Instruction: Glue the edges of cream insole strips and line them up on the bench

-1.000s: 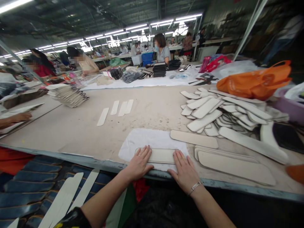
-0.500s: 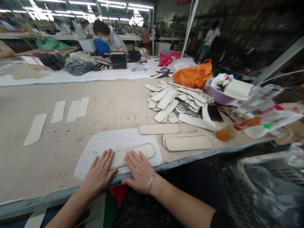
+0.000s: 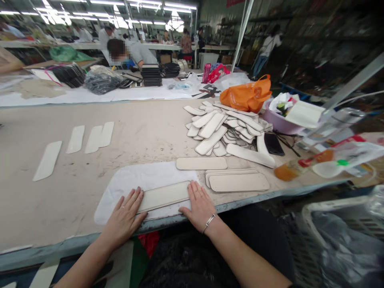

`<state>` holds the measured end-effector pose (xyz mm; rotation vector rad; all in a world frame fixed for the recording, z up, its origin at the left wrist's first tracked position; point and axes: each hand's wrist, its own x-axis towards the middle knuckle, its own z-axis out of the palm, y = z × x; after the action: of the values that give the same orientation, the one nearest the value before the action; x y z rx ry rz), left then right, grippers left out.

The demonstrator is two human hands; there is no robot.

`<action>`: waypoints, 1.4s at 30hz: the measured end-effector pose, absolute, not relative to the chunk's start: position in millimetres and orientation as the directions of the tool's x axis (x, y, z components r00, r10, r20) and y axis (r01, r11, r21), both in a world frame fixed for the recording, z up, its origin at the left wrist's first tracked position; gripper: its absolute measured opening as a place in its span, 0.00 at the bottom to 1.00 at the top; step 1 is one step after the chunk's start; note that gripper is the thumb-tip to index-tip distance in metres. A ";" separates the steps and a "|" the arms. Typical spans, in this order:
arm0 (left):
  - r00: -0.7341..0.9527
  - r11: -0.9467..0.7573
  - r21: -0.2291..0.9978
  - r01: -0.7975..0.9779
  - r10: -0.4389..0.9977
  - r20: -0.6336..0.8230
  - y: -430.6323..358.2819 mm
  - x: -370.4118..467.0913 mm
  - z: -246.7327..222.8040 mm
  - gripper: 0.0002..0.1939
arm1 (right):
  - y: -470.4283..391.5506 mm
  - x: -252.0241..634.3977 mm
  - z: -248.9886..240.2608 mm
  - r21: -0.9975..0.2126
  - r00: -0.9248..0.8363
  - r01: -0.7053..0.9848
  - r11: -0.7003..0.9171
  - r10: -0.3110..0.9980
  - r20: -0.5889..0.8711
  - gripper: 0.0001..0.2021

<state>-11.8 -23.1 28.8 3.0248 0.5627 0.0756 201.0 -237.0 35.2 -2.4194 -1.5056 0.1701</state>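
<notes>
A long cream strip with a dark edge (image 3: 166,196) lies on a white sheet (image 3: 120,180) near the table's front edge. Flat on the strip's left end rests my left hand (image 3: 125,218), its fingers stretched out. My right hand (image 3: 199,206) lies on the strip's right end, fingers extended and thumb apart. Beside the sheet, to the right, is a small stack of similar strips (image 3: 240,182). One single strip (image 3: 201,163) overlaps the sheet's upper right corner.
Behind the stack lies a loose pile of strips (image 3: 213,126). Several pale pieces (image 3: 48,161) are spread at the left. An orange bag (image 3: 246,96), a purple basin (image 3: 279,121) and a phone (image 3: 273,144) stand or lie at the right. Across the table a person (image 3: 141,54) bends forward.
My right hand has slid right along the strip, from its middle to its right end. My left hand stays at the left end. The person across the table has lowered their head.
</notes>
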 end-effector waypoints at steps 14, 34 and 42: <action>0.335 0.214 0.968 0.132 0.909 -0.247 -28.9 -3.0 55.8 0.28 | -237.3 221.3 36.2 -0.651 0.650 0.638 -0.410 0.741 0.170 0.28; 0.389 0.371 0.915 0.159 0.828 -0.404 -70.5 7.6 68.2 0.23 | -249.5 241.5 55.6 -0.995 0.811 0.014 -0.096 0.584 -0.045 0.16; 0.286 0.266 0.948 0.172 0.908 -0.307 -84.8 21.8 75.7 0.14 | -253.8 242.6 58.3 -0.973 0.842 0.163 -0.160 0.537 0.053 0.12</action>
<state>21.8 -84.8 75.7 1.2122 1.1906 0.7010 242.6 -253.8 58.3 -1.7264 -0.5435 0.3580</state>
